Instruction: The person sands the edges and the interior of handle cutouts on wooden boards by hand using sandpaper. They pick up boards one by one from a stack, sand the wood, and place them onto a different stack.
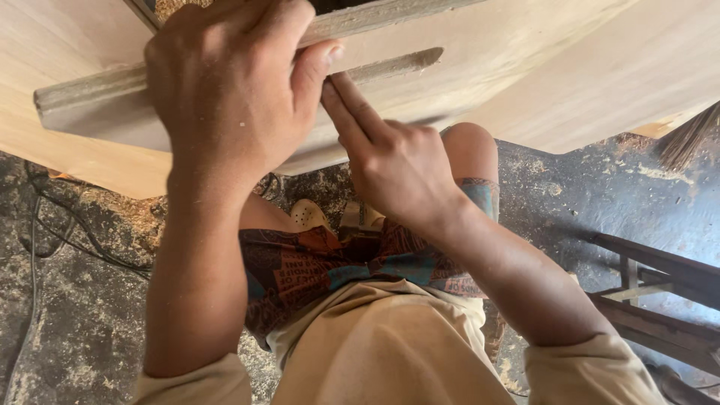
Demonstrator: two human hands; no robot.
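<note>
My left hand [225, 90] is curled over a long grey wooden strip [82, 105] that lies across a pale plywood sheet [570, 67], pressing it down. My right hand [390, 161] is just below it, its fingers held straight and together, the tips touching the strip's lower edge by my left thumb. Whether the right hand pinches anything small is hidden. The sheet rests above my knees.
My patterned shorts [330, 270] and beige shirt fill the lower middle. Dark floor strewn with sawdust [75, 315] lies at left, with black cables [67, 232]. A dark wooden frame [660, 292] stands at right, and broom bristles [686, 139] show at the upper right.
</note>
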